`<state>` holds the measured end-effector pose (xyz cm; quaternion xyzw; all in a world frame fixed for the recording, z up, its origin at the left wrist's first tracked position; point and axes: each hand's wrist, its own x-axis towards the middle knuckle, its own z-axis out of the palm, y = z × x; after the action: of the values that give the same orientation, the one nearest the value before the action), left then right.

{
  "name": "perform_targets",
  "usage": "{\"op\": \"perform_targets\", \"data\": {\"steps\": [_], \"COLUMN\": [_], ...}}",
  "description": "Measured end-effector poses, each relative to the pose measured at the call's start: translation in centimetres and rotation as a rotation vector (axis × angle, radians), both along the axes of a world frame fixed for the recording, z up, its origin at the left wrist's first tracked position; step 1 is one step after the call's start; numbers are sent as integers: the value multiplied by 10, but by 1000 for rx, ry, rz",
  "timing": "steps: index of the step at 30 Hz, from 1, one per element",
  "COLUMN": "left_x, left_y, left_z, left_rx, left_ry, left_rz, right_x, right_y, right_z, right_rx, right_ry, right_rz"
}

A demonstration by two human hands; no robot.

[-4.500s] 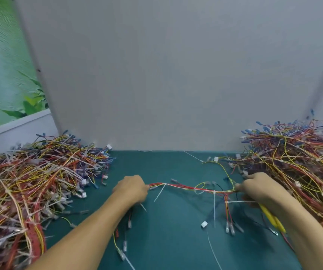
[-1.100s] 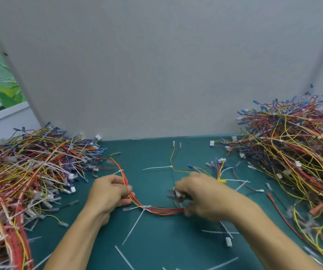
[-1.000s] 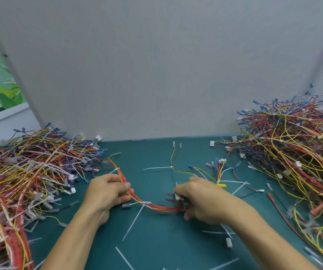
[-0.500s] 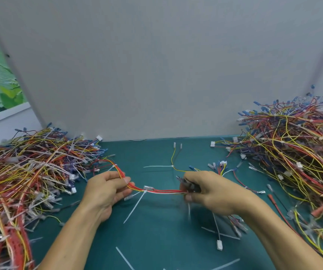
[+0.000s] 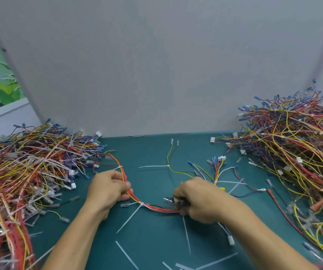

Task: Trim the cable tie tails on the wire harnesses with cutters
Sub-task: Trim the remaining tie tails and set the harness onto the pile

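Holding a red and yellow wire harness [image 5: 153,206] stretched in a sagging curve over the green mat [image 5: 153,240], both hands were busy near the front of the bench. The left hand [image 5: 108,189] was curled shut around the harness where it came down from the left pile of harnesses [image 5: 26,172], fingers wrapped over the red wires. The right hand [image 5: 197,199] was closed in a fist around the cutters [image 5: 169,200], and only the metal tip poked out toward the left, sitting right at the harness. One white cable tie tail [image 5: 129,218] stuck out from the harness between the hands, slanting down toward the front, and another tail [image 5: 186,234] hung below the right fist. Couldn't tell if the cutter blades were apart or closed, too blurry. Loose cut-off tails [image 5: 126,255] were scattered on the mat near the forearms. A much bigger right pile of harnesses [image 5: 293,152] sat against the grey back panel [image 5: 156,65].
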<state>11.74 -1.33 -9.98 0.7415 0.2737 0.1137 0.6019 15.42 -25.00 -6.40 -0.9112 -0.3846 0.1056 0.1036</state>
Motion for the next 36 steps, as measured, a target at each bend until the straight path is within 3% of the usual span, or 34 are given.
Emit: {"op": "perform_targets", "data": {"steps": [6, 11, 13, 15, 18, 24, 36], "left_x": [-1, -2, -2, -2, -2, -3, -2], "left_y": [-3, -4, -4, -4, -3, -1, -1], "left_z": [3, 5, 6, 6, 5, 7, 5], "left_rx": [13, 10, 5, -1, -5, -26, 8], "left_ry": [8, 11, 11, 10, 14, 11, 21], "left_rz": [-11, -18, -24, -29, -44, -70, -69], "right_x": [5, 27, 37, 48, 59, 59, 53], "right_y": [-8, -52, -68, -80, -86, -63, -62], "right_z": [13, 54, 53, 42, 18, -11, -2], "right_rx": [33, 635, 744, 680, 519, 314, 182], "right_ry": [27, -40, -142, -200, -69, 20, 216], "right_rz": [41, -302, -486, -651, -774, -744, -659]}}
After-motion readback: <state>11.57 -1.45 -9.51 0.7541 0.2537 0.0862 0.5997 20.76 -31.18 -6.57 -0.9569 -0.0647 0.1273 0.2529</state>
